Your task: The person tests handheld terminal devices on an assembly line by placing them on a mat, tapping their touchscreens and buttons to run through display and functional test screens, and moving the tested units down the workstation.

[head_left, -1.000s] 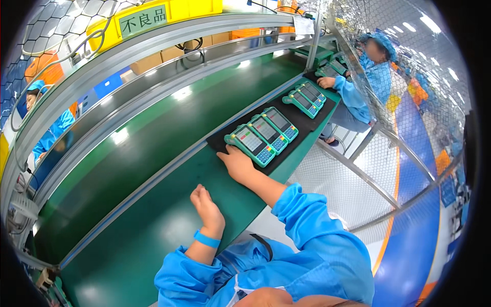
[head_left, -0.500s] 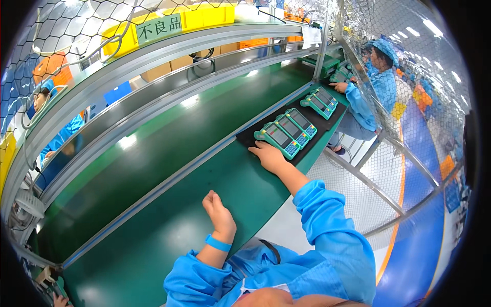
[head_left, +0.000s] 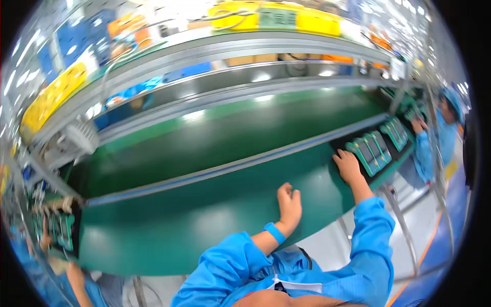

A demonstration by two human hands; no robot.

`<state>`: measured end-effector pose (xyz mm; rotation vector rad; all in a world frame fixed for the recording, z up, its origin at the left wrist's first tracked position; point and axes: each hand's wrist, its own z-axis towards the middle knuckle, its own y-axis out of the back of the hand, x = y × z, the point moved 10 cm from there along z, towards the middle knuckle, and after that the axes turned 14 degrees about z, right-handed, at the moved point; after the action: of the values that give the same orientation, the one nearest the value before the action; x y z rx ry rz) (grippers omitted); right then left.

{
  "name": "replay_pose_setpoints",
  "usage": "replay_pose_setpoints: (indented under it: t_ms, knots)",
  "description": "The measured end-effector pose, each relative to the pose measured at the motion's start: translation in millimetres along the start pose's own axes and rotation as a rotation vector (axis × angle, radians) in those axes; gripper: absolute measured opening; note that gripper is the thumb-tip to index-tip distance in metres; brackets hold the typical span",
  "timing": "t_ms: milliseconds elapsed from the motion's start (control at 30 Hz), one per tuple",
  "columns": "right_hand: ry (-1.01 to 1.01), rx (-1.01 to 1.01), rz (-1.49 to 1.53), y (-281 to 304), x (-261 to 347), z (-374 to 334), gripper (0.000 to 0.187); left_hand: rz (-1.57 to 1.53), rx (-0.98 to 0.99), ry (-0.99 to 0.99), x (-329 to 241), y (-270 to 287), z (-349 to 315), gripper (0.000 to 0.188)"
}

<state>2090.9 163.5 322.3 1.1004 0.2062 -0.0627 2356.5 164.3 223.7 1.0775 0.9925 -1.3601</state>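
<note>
left tray (head_left: 56,230) blurred, cut by rim.

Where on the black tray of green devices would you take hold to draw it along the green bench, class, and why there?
Probably the near left edge of the black flat tray, coming from the left, where the right hand rests. The green devices fill its top, leaving only the rim bare.

green conveyor belt (head_left: 215,138) | yellow sign (head_left: 276,18) | co-worker in blue (head_left: 442,130) | wire mesh (head_left: 30,66)
</note>
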Motion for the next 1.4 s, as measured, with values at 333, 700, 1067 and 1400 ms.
replay_pose_setpoints:
  t_ms: [333, 700, 1067, 1400]
  knots:
    - [0.407, -0.018, 0.786, 13, 309, 81, 0.015, 0.481, 0.086, -0.790, -100, -8, -48, 0.050]
    - [0.910, 0.386, 0.951, 28, 378, 24, 0.030, 0.643, 0.459, -0.877, -104, -47, -82, 0.068]
    - [0.817, 0.357, 1.057, 39, 364, 32, 0.019, 0.790, 0.061, -0.559, -118, 164, -112, 0.058]
    - [0.756, 0.378, 1.079, 48, 361, 40, 0.016, 2.051, -0.767, 0.132, -81, 580, -241, 0.040]
